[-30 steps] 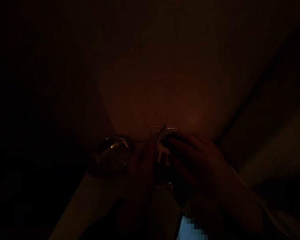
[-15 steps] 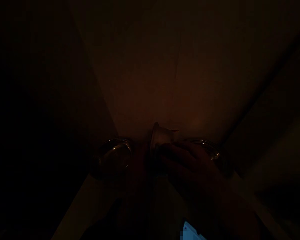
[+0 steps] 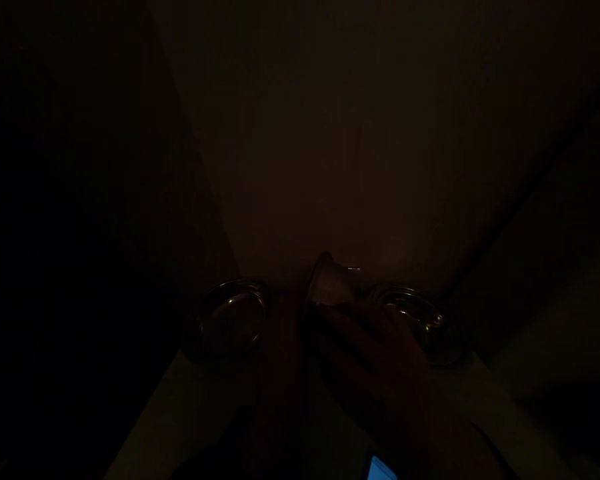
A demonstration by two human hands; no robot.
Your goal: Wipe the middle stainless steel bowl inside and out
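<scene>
The view is very dark. A metal bowl (image 3: 333, 283) is tipped on its side at the middle, its rim facing left and a thin bright edge at its right end. My right hand (image 3: 365, 347) lies over its near side, the fingers bent around it. My left hand (image 3: 280, 333) is a dim reddish shape just left of the bowl's rim; its fingers are lost in the dark, and whether it touches the bowl is unclear. A shiny metal dish (image 3: 233, 317) stands to the left, and another metal dish (image 3: 430, 320) is on the right, partly behind my right hand.
A pale surface (image 3: 155, 407) lies under the dishes, with its left edge running diagonally. Behind rises a plain dark wall (image 3: 300, 167). At the bottom, a small lit bluish screen (image 3: 381, 469) shows near my right forearm.
The picture has grown darker. The tipped bowl and my right hand sit slightly lower and further right in view, and more of the right dish shows. The lit screen is lower.
</scene>
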